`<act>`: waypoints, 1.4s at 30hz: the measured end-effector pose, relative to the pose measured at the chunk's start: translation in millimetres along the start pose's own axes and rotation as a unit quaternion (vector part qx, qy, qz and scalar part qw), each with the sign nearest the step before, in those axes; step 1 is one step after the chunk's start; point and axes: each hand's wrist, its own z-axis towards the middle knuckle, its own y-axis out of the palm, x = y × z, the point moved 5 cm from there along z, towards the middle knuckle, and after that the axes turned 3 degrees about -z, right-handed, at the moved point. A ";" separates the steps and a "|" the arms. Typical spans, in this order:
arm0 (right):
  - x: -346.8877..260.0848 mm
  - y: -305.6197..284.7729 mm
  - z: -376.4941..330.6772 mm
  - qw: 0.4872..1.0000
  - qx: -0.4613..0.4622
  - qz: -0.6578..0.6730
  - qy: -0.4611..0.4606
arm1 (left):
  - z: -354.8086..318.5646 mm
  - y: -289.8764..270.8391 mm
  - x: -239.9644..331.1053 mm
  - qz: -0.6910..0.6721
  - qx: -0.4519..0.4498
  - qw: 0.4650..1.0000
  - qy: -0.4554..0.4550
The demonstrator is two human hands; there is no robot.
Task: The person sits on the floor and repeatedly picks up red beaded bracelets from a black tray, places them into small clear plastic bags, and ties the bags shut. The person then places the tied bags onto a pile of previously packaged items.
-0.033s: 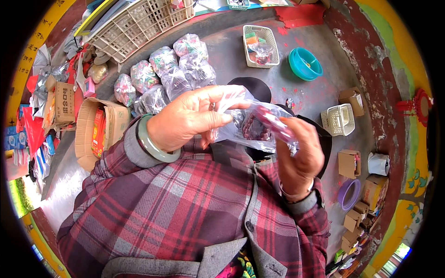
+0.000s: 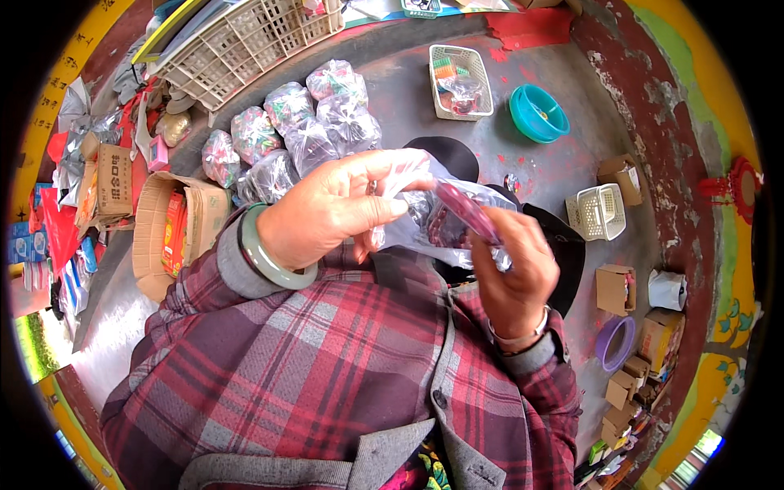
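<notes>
The left hand (image 2: 331, 204) pinches a clear plastic bag (image 2: 416, 233), held up in front of the body; the right hand (image 2: 521, 265) grips a dark-red piece (image 2: 464, 209) against it, inside or in front I cannot tell. Filled bags (image 2: 314, 139) sit near the floor's (image 2: 396, 94) far edge.

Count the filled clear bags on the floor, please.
7 in view: four farther bags in a slanting row, three nearer bags in another, all beyond the left hand. Others may be hidden.
</notes>
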 end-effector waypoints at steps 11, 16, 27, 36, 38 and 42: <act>-9.5 18.9 13.6 0.984 -0.117 -0.136 0.020 | 5.6 -28.3 -11.3 0.009 0.092 0.992 0.083; 1.2 36.8 3.1 0.962 -0.224 -0.143 0.066 | 2.9 -19.3 -10.9 -0.008 0.041 0.998 0.053; 48.1 99.4 -2.4 0.863 -0.192 0.258 0.389 | -2.7 -20.1 -13.0 -0.174 -0.013 0.984 -0.035; 56.5 54.1 2.4 0.956 -0.154 -0.209 0.138 | -4.6 -38.8 -15.1 -0.231 -0.007 0.973 -0.022; 63.2 55.5 -2.6 0.951 -0.159 -0.216 0.152 | -2.9 -39.2 -18.6 -0.228 -0.011 0.973 -0.031; 74.9 52.2 -5.4 0.950 -0.152 -0.209 0.174 | -2.9 -33.6 -17.2 -0.212 -0.047 0.976 -0.028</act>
